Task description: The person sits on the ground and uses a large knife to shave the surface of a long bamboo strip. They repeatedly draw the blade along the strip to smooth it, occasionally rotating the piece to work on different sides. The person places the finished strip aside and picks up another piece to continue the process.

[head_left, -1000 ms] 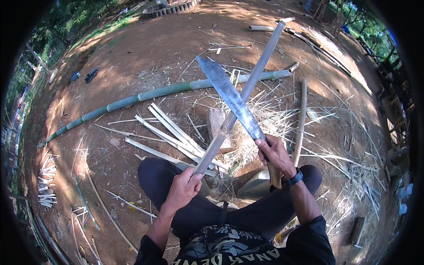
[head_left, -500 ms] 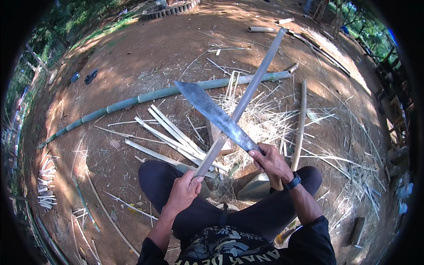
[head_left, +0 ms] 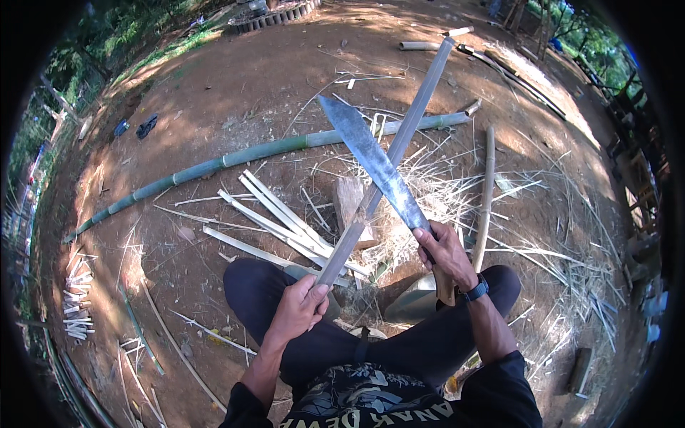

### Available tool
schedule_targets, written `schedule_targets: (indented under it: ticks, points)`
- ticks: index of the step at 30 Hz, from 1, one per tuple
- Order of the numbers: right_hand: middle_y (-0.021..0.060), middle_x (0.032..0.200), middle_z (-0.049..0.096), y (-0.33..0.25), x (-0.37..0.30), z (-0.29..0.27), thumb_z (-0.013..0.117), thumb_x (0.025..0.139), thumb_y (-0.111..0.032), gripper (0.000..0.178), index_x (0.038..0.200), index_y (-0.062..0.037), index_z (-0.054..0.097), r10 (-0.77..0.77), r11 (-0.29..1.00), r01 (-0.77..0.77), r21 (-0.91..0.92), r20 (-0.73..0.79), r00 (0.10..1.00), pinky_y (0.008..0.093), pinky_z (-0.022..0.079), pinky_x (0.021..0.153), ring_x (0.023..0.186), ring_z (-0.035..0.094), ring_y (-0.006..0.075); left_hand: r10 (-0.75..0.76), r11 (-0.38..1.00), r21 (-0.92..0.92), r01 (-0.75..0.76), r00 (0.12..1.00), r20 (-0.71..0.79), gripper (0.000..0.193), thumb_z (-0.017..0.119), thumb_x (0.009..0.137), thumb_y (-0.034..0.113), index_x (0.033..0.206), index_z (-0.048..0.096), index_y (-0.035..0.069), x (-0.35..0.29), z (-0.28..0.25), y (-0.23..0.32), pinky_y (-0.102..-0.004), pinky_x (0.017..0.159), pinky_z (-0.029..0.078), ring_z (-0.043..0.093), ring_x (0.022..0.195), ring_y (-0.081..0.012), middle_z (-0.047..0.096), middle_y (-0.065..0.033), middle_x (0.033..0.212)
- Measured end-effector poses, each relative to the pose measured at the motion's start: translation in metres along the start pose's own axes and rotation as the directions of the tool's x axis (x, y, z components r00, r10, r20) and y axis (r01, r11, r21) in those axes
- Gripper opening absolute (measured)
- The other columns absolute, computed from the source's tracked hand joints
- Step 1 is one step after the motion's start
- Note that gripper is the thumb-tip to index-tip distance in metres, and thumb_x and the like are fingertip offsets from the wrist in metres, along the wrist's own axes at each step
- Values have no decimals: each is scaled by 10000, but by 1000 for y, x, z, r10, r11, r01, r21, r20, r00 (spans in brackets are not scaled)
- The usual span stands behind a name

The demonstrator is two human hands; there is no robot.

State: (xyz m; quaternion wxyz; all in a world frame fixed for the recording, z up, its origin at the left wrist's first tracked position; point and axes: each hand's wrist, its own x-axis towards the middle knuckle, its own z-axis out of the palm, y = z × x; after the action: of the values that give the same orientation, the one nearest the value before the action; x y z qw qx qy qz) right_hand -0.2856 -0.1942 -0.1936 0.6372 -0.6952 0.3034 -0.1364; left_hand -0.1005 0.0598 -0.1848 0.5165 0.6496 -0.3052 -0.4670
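My left hand (head_left: 298, 307) is closed round the near end of a long greyish bamboo strip (head_left: 422, 101), which slants up and away to the right. A notch shows in the strip about midway, above a wooden block (head_left: 349, 203) on the ground. In my right hand (head_left: 448, 255) is a machete (head_left: 374, 160) with a broad grey blade and a wooden handle. Its blade crosses the strip, the tip pointing up and left. Whether blade and strip touch I cannot tell. My fingers wrap the handle near the blade's base.
A long green bamboo pole (head_left: 264, 151) lies across the ground beyond the block. Pale split strips (head_left: 278, 221) lie left of it, curly shavings (head_left: 414, 221) to the right. A thinner pole (head_left: 487, 192) lies near my right knee; short cut pieces (head_left: 77, 299) are heaped at far left.
The machete has swung more upright, its tip moving up and to the right, and my right hand has shifted slightly right. The strip has tilted a little; my left hand stays in place.
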Motion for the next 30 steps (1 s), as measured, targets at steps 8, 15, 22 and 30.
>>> schedule_targets:
  ticks: [8,15,22,30]
  points:
    - [-19,541,506,-2,-9,13,598,946,-385,390,775,-37,554,4,996,-1,-85,39,999,242,371,421,450,480,62,-66,961,-264,80,996,63,379,519,987,363,1031,521,-13,2,2,-1,-195,356,312,391,414,-49,484,-29,648]
    - [-15,550,505,1,-24,16,615,923,-428,425,772,-33,579,41,994,-27,-105,130,991,270,375,445,469,456,66,-34,921,-384,69,995,97,374,530,977,377,1029,527,6,7,12,-10,-205,344,333,393,389,-58,497,-35,648]
    - [12,604,576,-25,-14,13,676,904,-286,301,814,-14,585,-137,989,143,21,-171,976,246,441,472,514,531,70,-27,786,-612,90,993,112,294,409,1028,294,1050,515,21,8,29,-10,-217,323,345,376,366,-71,480,-36,638]
    - [25,647,584,-34,-6,32,723,854,-117,228,906,6,538,-182,936,243,254,-242,953,215,409,415,472,525,62,126,656,-755,8,985,119,258,479,1005,260,1119,495,29,26,58,-7,-251,498,502,561,608,-124,541,-55,786]
